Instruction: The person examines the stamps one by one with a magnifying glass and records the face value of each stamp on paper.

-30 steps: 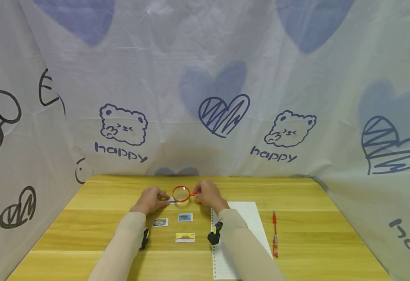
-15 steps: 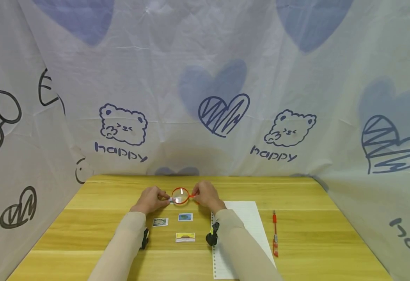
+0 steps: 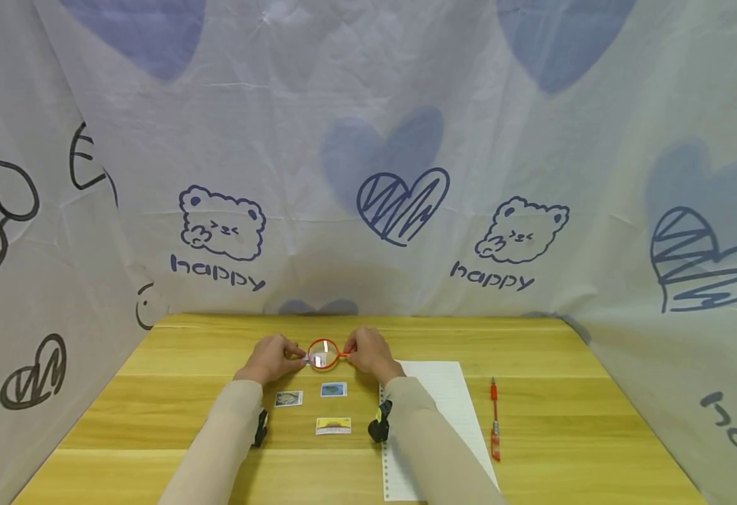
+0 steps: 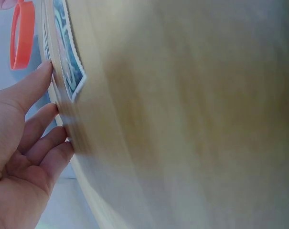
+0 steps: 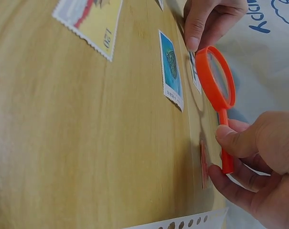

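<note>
My right hand [image 3: 370, 353] holds an orange-red magnifying glass [image 5: 214, 78] by its handle, thumb and fingers around it. In the head view the round lens overlaps a stamp [image 5: 195, 71] at the back of the wooden table. My left hand [image 3: 272, 360] holds the left edge of that stamp with thumb and fingertips, low at the tabletop. Nearer to me lie a blue stamp [image 3: 333, 390], a green-toned stamp [image 3: 289, 398] and a yellow stamp [image 3: 333, 426]. Beneath my right hand lies a reddish stamp [image 5: 204, 164], mostly hidden in the head view.
A lined, perforated sheet of paper [image 3: 447, 393] lies under my right forearm. To its right is a red pen [image 3: 494, 421]. A printed white cloth [image 3: 368, 140] walls off the table's back and both sides.
The magnifying glass and my right hand have moved slightly toward me and to the left, so the lens covers more of the stamp. My left hand stays in place.
</note>
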`<action>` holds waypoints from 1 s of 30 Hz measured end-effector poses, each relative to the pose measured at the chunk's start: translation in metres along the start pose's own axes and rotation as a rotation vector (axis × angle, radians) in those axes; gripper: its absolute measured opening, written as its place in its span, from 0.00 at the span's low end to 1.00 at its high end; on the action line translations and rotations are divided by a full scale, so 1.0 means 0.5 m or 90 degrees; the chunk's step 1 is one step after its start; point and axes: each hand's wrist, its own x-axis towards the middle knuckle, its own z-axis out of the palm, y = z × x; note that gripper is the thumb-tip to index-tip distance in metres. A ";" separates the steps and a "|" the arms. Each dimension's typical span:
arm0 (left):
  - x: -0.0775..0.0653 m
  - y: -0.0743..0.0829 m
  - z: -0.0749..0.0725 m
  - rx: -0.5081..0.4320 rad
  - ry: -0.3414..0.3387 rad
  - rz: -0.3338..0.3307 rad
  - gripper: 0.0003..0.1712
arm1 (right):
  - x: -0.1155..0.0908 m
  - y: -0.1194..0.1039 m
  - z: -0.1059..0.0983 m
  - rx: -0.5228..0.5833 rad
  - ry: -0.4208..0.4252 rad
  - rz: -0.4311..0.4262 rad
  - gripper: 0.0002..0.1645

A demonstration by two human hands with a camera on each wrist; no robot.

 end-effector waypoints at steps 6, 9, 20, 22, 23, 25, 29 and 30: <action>-0.002 0.003 0.000 -0.003 -0.002 -0.007 0.09 | -0.006 -0.002 -0.006 0.004 0.007 -0.014 0.05; -0.002 0.003 -0.001 -0.001 -0.002 -0.002 0.09 | -0.006 0.000 -0.007 0.008 -0.001 -0.005 0.05; -0.003 0.004 -0.001 -0.004 -0.005 -0.006 0.09 | -0.006 -0.001 -0.011 -0.003 -0.002 -0.009 0.06; -0.004 0.004 -0.002 -0.004 -0.003 -0.003 0.09 | -0.005 -0.002 -0.010 -0.001 -0.005 -0.006 0.06; -0.004 0.004 -0.002 -0.006 -0.001 -0.003 0.09 | -0.005 -0.001 -0.009 -0.001 -0.005 -0.005 0.05; -0.005 0.004 -0.002 -0.006 0.000 -0.001 0.09 | -0.004 0.000 -0.008 0.002 -0.008 -0.002 0.05; -0.006 0.005 -0.002 -0.005 -0.001 -0.002 0.09 | -0.005 0.001 -0.007 0.007 -0.010 0.004 0.05; -0.006 0.006 -0.002 -0.005 -0.001 -0.004 0.09 | -0.005 0.001 -0.008 0.007 -0.010 0.004 0.05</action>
